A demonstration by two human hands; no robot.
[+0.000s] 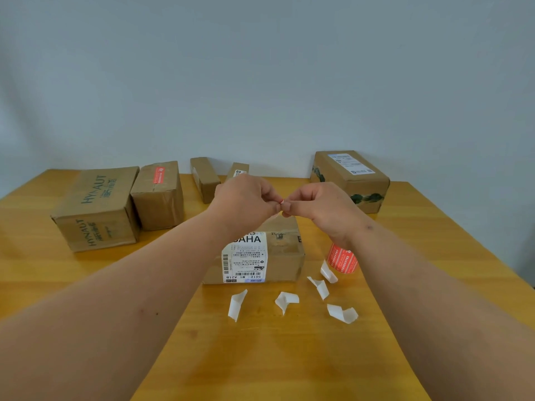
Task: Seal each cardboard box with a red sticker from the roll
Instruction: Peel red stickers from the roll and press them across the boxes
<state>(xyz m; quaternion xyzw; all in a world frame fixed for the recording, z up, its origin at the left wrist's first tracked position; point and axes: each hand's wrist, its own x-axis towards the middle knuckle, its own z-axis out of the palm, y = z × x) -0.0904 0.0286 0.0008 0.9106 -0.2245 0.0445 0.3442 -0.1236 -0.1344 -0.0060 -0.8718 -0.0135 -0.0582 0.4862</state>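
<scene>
Sticker (281,201), thin, limp and tacky, is pinched at its edges by left hand (244,198) and right hand (317,205), box (285,256) at 6 o'clock.

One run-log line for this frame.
phase: peeling sticker | left hand: pinching it | right hand: pinching it | roll: on table

6 cardboard boxes (95,206), 5 white backing scraps (237,304), 1 sticker roll (342,259), 2 hands (246,198)
</scene>
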